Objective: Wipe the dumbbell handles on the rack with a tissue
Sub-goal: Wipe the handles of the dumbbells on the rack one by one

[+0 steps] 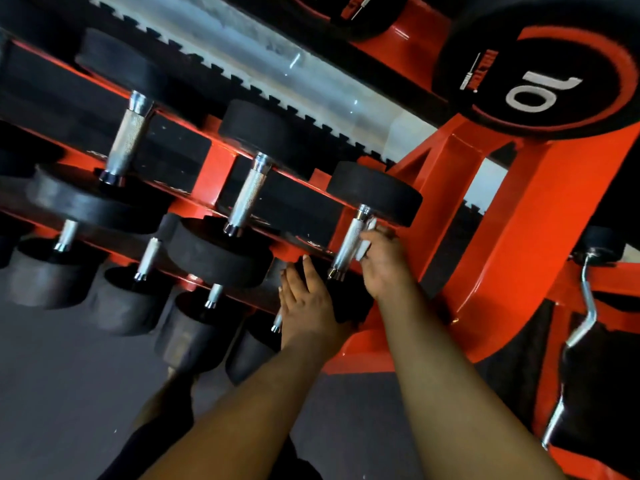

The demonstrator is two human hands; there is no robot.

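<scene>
Right hand presses tissue against dumbbell handle; left hand flat on its near black end.

White "10" on the red-ringed end face of a black dumbbell on the upper shelf, top right; the small red-and-white logo beside it and another on the neighbouring dumbbell are too blurred to read.

Bare forearms (no sleeves), dark trousers
</scene>
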